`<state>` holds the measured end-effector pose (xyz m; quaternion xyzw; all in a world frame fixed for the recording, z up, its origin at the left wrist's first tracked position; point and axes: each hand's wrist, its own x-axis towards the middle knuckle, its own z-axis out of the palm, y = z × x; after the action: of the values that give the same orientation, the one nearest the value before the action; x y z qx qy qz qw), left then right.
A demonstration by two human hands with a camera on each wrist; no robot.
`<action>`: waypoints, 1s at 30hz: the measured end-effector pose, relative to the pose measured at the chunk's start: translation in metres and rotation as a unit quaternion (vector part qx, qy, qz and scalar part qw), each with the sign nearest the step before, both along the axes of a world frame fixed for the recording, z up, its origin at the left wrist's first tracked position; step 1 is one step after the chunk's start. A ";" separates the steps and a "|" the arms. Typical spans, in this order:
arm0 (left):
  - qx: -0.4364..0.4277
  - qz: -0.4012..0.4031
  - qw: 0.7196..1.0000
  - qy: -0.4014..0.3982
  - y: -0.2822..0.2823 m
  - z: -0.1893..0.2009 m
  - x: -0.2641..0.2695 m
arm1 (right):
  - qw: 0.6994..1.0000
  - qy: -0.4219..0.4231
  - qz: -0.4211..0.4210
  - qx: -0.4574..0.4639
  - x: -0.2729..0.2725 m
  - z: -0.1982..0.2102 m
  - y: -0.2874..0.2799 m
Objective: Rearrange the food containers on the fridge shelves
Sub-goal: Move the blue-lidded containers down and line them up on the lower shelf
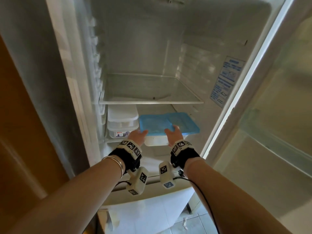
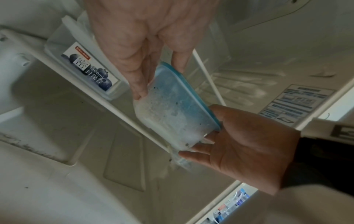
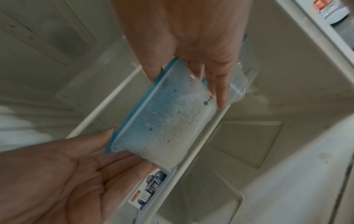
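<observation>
A frosted container with a blue lid (image 1: 156, 125) sticks out past the front edge of the lower fridge shelf (image 1: 109, 141). My left hand (image 1: 139, 133) grips its left end, thumb on the lid and fingers under the base. My right hand (image 1: 171, 131) grips its right end the same way. From the left wrist, the left hand (image 2: 153, 66) pinches the container (image 2: 172, 112) and the right hand (image 2: 239, 144) cups its far end. From the right wrist, the right hand (image 3: 187, 72) holds the container (image 3: 162, 121), with the left hand (image 3: 63, 171) opposite.
Stacked white-lidded clear containers (image 1: 122, 122), one with a blueberry label (image 2: 88, 71), stand at the shelf's left. A second blue-lidded container (image 1: 184, 121) sits behind on the right. The glass upper shelf (image 1: 152, 100) is bare. The fridge door (image 1: 270, 115) is open to the right.
</observation>
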<state>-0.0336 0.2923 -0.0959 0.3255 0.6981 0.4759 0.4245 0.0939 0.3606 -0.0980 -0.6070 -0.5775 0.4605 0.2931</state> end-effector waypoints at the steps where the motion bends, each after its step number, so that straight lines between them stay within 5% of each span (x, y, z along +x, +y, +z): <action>1: -0.004 0.001 1.000 -0.001 0.003 -0.003 -0.001 | 1.000 -0.006 0.004 -0.003 -0.001 -0.002 0.003; 8: -0.030 -0.003 0.999 0.013 0.010 -0.015 -0.008 | 0.997 -0.071 0.039 0.002 -0.009 -0.017 0.016; 13: -0.062 -0.029 0.993 0.099 0.017 -0.020 -0.009 | 0.992 -0.112 0.063 0.000 -0.010 -0.018 0.023; 18: -0.056 -0.013 0.995 0.079 0.023 -0.033 -0.011 | 0.980 -0.177 0.088 0.012 -0.010 -0.014 0.027; 30: -0.023 -0.040 0.984 0.171 0.020 -0.022 -0.011 | 0.917 -0.325 0.213 0.093 -0.001 -0.004 0.014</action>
<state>-0.0442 0.3120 -0.1175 0.4199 0.7579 0.3792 0.3247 0.0931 0.3744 -0.1022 -0.5559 -0.7968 0.2335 0.0398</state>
